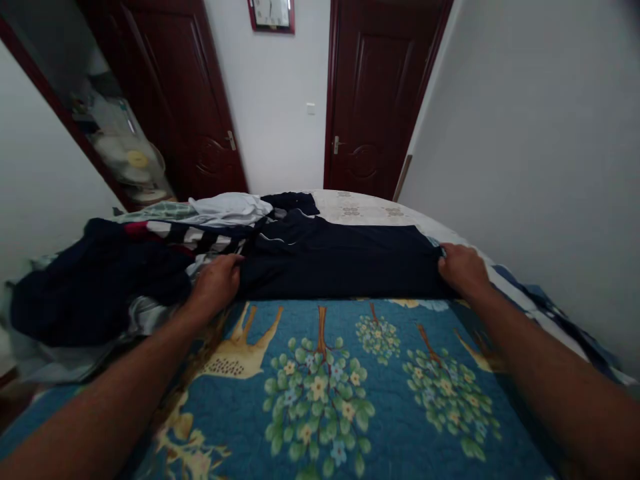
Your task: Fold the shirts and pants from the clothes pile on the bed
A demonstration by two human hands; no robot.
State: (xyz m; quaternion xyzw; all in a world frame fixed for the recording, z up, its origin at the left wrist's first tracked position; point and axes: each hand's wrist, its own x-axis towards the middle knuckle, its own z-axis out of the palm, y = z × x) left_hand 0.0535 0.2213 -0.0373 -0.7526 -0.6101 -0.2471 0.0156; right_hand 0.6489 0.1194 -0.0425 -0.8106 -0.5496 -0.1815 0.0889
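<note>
A dark navy shirt (345,263) lies stretched flat in a long folded strip across the bed, with thin white piping near its left part. My left hand (219,283) grips its left end, fingers closed on the cloth. At the opposite end, my right hand (464,268) pinches the right edge of the same shirt. The cloth hides some of the fingertips. Just beyond my left hand lies a heap of clothes, including a dark navy garment (100,287) and a striped black, white and red one (195,237).
A blue quilt (390,413) with trees and deer covers the near bed. White clothing (230,208) lies at the back left, and a patterned white sheet (370,207) behind the shirt. Walls, two dark red doors (385,93) and a fan (133,160) stand beyond.
</note>
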